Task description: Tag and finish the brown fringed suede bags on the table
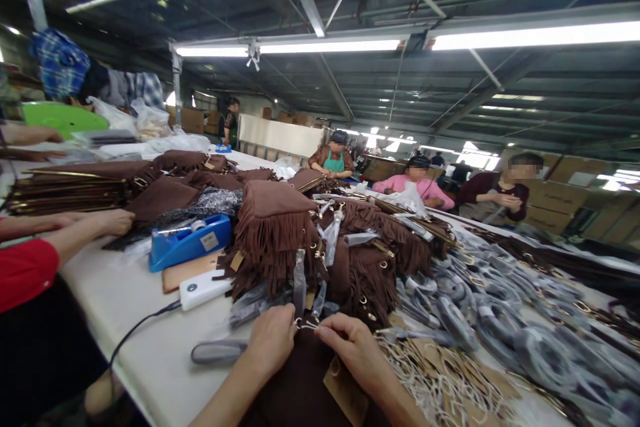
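A dark brown bag (pixel 295 383) lies right in front of me. My left hand (pixel 273 340) is closed, its fingertips at a small metal ring and white string near the bag's upper edge; what exactly it pinches is partly hidden. Between thumb and finger, my right hand (pixel 347 343) pinches the white string (pixel 310 326), which stretches between both hands. Below the right wrist, a brown cardboard tag (pixel 345 390) rests on the bag. Just beyond my fingers are plastic-wrapped strap ends (pixel 300 283) and a heap of brown fringed bags (pixel 273 213).
To the left stand a blue tape dispenser (pixel 190 240) and a white device (pixel 205 289) with a black cable. Tags with white strings (pixel 440 373) and wrapped straps (pixel 540 350) cover the right side. A co-worker's red sleeve (pixel 27 273) reaches in from the left; several people sit beyond.
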A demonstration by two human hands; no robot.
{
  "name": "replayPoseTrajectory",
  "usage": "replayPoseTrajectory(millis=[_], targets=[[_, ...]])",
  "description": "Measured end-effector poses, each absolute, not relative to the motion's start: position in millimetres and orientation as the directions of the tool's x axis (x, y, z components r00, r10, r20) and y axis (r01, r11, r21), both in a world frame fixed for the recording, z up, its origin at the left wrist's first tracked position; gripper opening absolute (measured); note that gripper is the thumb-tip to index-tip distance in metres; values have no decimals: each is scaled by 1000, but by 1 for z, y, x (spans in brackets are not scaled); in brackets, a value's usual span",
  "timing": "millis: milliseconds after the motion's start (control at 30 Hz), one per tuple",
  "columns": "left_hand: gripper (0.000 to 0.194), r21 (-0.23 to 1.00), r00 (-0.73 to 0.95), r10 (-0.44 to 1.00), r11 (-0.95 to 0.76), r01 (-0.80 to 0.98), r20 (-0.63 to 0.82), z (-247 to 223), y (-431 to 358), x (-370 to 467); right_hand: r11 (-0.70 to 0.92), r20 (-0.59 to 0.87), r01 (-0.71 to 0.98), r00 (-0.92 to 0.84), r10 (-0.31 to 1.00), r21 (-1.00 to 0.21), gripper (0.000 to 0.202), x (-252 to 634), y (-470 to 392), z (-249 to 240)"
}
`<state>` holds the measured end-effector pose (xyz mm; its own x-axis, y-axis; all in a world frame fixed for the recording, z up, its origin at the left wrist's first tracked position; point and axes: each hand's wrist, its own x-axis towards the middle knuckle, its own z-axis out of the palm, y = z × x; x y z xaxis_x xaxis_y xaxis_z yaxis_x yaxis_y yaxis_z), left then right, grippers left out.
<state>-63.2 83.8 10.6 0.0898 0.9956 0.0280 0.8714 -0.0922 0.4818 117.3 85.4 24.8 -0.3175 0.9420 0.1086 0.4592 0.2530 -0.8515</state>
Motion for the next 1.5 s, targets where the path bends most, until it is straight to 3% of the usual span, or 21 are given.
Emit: replayPoseTrajectory(millis=[267, 433, 600, 800, 1133, 1500], targets=[[15, 707, 122, 976, -216, 674, 182, 19, 70, -79, 358, 214, 579, -303, 928, -733, 29, 103, 84, 52], [4, 846, 101, 976, -219, 487, 194, 13, 64, -93, 343, 194, 690, -287, 938, -638, 28, 89, 77, 43], [9, 928, 109, 978, -206, 309, 180, 3, 70, -96, 405, 275, 789, -307, 911, -462, 22, 83, 73, 41], [11, 966, 87, 983, -175, 190, 161, -4, 74, -94, 444, 284, 832, -360, 889, -334, 21, 77, 69, 39], [12, 986, 77, 990, -125, 111, 117, -6, 73, -96, 424, 159, 906, -416, 896, -19, 23, 62, 69, 60], [14, 993, 59, 994, -93, 73, 89, 0, 70, -95, 492, 45, 869, -494, 868, 45, 22, 47, 72, 81]])
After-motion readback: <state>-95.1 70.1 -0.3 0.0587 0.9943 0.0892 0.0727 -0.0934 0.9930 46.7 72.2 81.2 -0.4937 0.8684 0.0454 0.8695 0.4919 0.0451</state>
